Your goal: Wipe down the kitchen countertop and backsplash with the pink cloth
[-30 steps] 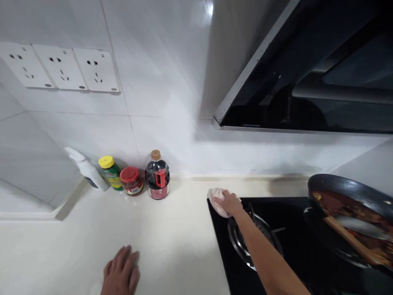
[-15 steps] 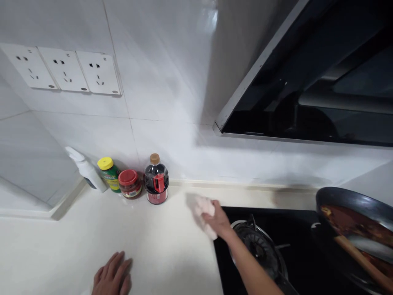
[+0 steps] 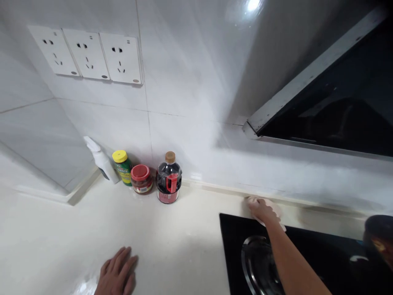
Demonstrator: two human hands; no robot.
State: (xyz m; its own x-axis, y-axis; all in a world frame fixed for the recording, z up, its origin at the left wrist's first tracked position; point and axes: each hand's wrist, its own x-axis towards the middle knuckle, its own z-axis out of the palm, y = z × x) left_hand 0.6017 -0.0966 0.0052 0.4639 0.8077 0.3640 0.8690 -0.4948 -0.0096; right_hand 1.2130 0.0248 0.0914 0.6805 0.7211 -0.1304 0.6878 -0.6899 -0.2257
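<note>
Bottle (image 3: 162,174) label too small to read, right hand (image 3: 261,209) clutching cloth (image 3: 275,206) at hob's (image 3: 232,241) back edge, left hand (image 3: 115,273) loosely spread on counter (image 3: 175,241)

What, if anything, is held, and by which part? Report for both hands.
The right hand holds a pale cloth near its middle; the left hand rests on the counter, holding nothing.

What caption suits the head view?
Right hand holds a pale cloth at the back of the cooktop; left hand rests on the counter.
</note>
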